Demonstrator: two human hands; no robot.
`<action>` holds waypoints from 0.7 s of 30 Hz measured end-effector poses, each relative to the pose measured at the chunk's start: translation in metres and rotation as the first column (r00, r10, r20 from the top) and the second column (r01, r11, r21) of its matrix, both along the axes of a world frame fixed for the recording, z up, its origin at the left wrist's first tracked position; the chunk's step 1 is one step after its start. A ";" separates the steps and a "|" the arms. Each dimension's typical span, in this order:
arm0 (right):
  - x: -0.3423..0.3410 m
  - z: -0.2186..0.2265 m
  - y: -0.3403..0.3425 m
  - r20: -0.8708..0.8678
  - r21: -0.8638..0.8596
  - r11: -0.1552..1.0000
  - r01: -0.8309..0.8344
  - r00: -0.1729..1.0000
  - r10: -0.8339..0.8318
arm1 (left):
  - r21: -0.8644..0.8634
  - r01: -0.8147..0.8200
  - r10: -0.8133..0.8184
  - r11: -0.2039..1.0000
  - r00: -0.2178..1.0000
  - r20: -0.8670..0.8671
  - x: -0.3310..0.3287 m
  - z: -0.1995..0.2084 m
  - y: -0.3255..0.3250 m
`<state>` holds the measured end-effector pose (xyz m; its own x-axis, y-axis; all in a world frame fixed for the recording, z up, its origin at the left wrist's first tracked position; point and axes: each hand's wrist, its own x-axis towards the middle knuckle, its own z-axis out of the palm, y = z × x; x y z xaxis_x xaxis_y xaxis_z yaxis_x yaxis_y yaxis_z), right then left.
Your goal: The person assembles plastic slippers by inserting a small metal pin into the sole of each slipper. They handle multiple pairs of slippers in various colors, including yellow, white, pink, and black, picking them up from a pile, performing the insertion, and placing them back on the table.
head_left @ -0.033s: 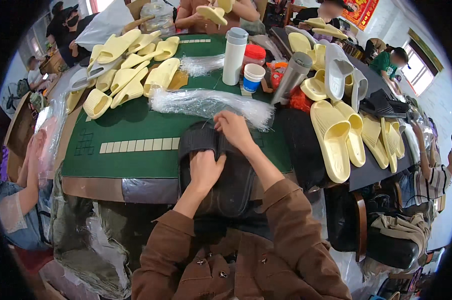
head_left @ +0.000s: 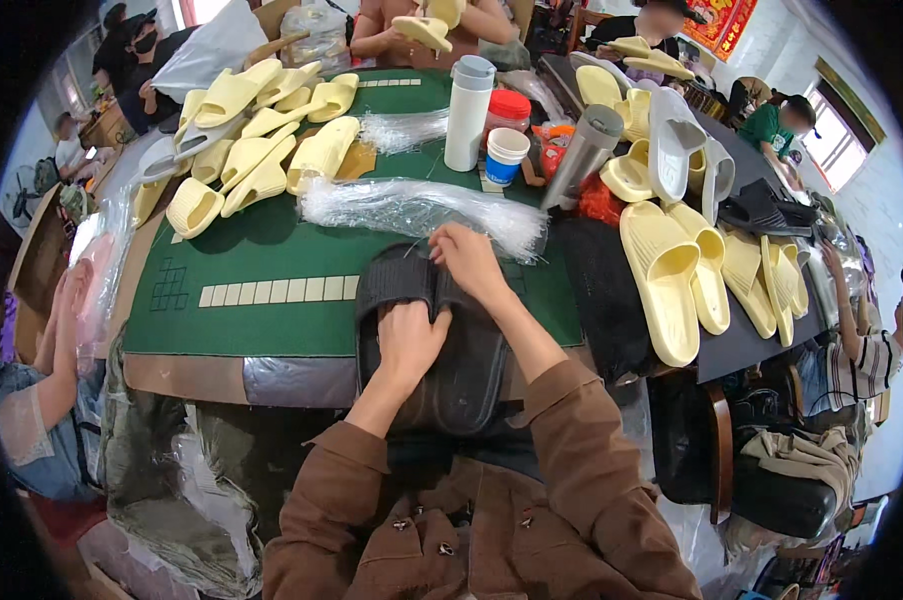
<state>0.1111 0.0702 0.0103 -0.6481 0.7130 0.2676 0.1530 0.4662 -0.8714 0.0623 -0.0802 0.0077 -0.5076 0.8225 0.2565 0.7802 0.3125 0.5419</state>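
A pair of black slide sandals (head_left: 469, 385) lies side by side at the table's near edge in front of me. My left hand (head_left: 408, 338) has its fingers tucked under the strap of the left sandal, so the fingertips are hidden; the thumb rests along the inner side, gripping it. Above the gap between the two straps, my right hand (head_left: 464, 258) is closed in a pinch. Whatever it pinches is too fine to make out. Just beyond lies a bundle of clear plastic strands (head_left: 422, 212) in a clear wrap.
Pale yellow slides (head_left: 234, 92) are heaped at the back left; more yellow slides (head_left: 662, 275) and grey ones (head_left: 676, 140) stand right. A white bottle (head_left: 469, 115), paper cup (head_left: 507, 155) and steel tumbler (head_left: 584, 155) stand beyond the strands. Cream tiles (head_left: 277, 291) line the green mat (head_left: 272, 335). Other people work around.
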 end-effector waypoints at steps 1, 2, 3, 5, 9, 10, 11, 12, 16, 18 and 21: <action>0.001 -0.002 0.001 0.014 -0.023 0.999 0.027 1.000 -0.027 | -0.020 0.007 -0.007 1.000 1.000 -0.017 0.001 0.003 -0.001; 0.001 -0.003 0.002 0.017 0.004 0.999 0.033 0.999 -0.033 | 0.007 0.021 -0.020 1.000 0.993 -0.116 0.002 0.003 -0.002; 0.001 -0.005 0.003 0.020 0.031 0.999 0.040 0.999 -0.040 | 0.033 0.039 -0.031 0.999 0.976 -0.215 0.003 0.003 -0.005; -0.004 -0.007 -0.001 0.050 0.073 0.996 0.049 0.997 -0.053 | 0.085 0.071 -0.032 0.994 0.921 -0.387 0.003 0.007 -0.018; -0.001 -0.014 0.003 -0.042 0.004 0.998 0.067 0.997 -0.067 | 0.216 0.136 -0.060 0.967 0.944 -0.323 0.009 0.043 -0.035; -0.001 -0.014 0.002 -0.056 0.004 0.997 0.073 0.996 -0.072 | 0.250 0.129 -0.075 0.960 0.973 -0.218 0.009 0.055 -0.035; 0.001 -0.015 0.003 -0.067 0.009 0.997 0.079 0.995 -0.078 | 0.225 0.096 -0.062 0.970 0.986 -0.153 0.005 0.069 -0.029; 0.004 -0.016 0.004 -0.077 0.019 0.997 0.079 0.994 -0.077 | 0.337 0.133 -0.071 0.932 0.979 -0.190 -0.004 0.072 -0.017; -0.003 -0.009 -0.009 -0.082 0.040 0.998 0.058 0.995 -0.055 | 0.289 0.133 -0.112 0.948 0.990 -0.091 -0.050 0.045 0.029; -0.006 -0.012 -0.012 -0.078 0.091 0.992 0.087 0.994 -0.080 | 0.227 0.141 -0.145 0.964 0.989 0.002 -0.064 0.025 0.048; -0.002 -0.020 -0.003 -0.130 0.107 0.988 0.112 0.987 -0.097 | 0.190 0.177 -0.202 0.966 0.971 0.124 -0.067 0.020 0.070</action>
